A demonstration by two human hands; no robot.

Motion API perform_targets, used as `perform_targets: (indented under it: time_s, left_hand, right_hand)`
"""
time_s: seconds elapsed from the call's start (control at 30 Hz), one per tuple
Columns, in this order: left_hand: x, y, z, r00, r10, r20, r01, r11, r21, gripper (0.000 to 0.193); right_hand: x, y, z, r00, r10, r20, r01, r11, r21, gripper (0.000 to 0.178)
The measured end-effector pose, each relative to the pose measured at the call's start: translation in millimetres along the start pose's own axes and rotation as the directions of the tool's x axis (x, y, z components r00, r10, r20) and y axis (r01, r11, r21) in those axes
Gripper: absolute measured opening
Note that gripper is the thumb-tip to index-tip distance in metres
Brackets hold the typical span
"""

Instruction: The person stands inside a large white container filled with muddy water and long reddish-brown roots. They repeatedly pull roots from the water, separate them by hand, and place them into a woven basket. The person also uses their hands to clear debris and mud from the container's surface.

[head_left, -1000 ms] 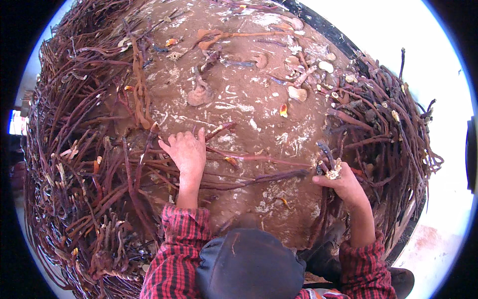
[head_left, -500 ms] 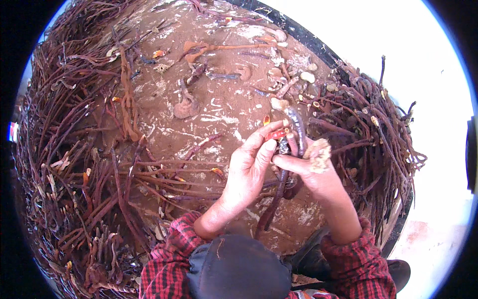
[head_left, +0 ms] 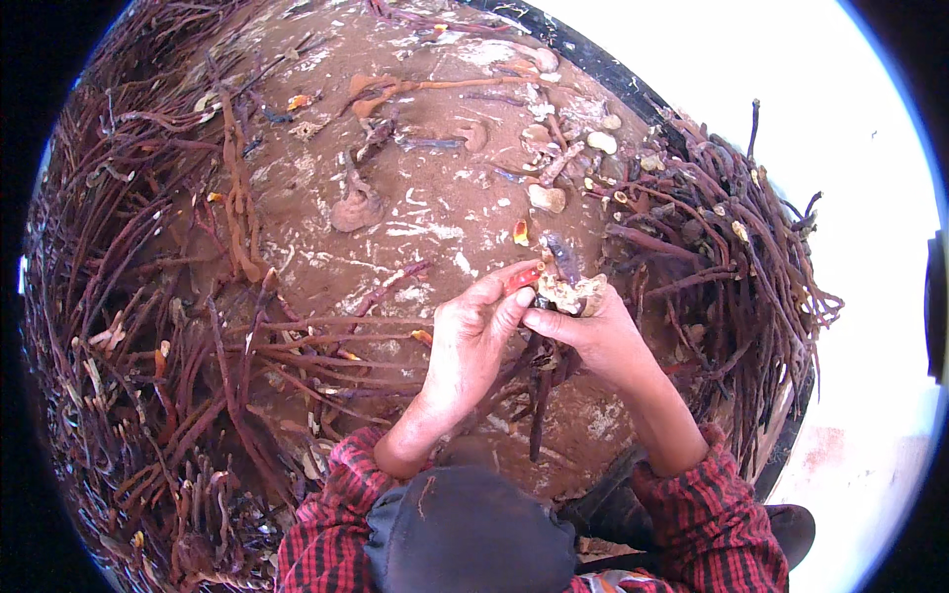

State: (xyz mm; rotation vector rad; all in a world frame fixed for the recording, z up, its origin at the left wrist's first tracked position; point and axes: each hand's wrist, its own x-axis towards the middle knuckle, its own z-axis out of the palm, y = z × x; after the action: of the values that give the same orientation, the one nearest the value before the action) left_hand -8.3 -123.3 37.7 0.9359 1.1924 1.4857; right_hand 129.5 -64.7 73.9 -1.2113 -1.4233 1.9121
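Observation:
My left hand (head_left: 465,341) is closed by the middle of the drum-like brown surface, with thumb and forefinger pinching a small red piece (head_left: 524,278) whose kind I cannot make out. Against it, my right hand (head_left: 598,341) is closed round a few dark brown, stalk-like mushroom stems (head_left: 539,405). A pale, rough clump (head_left: 568,294) tops that bunch, beside the right thumb. Both thumbs nearly meet there, and the fingers hide much of what they hold. Just beyond the hands lie a yellow-and-red scrap (head_left: 521,233) and a pale cap-like piece (head_left: 547,198).
Long stems lie heaped at the left (head_left: 119,267), and another tangled pile (head_left: 712,257) stands at the right. Loose stems and scraps are scattered over the dusty brown surface (head_left: 415,267), bounded by a black rim (head_left: 583,64). A dark rounded shape (head_left: 470,529) covers the bottom middle.
Both hands have shifted slightly left. The stems in my right hand have turned: the pale clump now sits between the hands, and the shiny dark stem shows less.

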Motion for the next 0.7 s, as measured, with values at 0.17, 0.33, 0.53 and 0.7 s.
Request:
perform_targets:
  time_s: [0.17,0.33,0.53,0.7]
  left_hand:
    - [3.9,-5.5,-9.4,0.999,-0.031,0.006,0.031,0.999,0.035,0.029]
    - [11.1,-18.1,-22.9,0.995,-0.07,-0.075,0.072,0.997,0.022,0.027]
    - [-0.9,-9.5,-19.6,0.993,-0.12,-0.015,0.121,0.981,0.155,0.031]
    - [-18.8,-54.8,-9.3,0.99,-0.119,0.078,0.122,0.992,-0.035,0.059]
  right_hand:
    - [2.3,5.9,-3.1,0.997,0.014,-0.078,-0.009,0.998,0.07,0.029]
    - [-10.9,-23.1,-22.3,0.971,0.066,-0.228,-0.039,0.992,0.121,0.02]
    - [-6.9,7.6,-19.3,0.982,-0.107,-0.154,0.071,0.972,-0.222,0.042]
    - [2.2,6.6,18.2,0.968,-0.208,-0.141,0.14,0.913,-0.383,0.034]
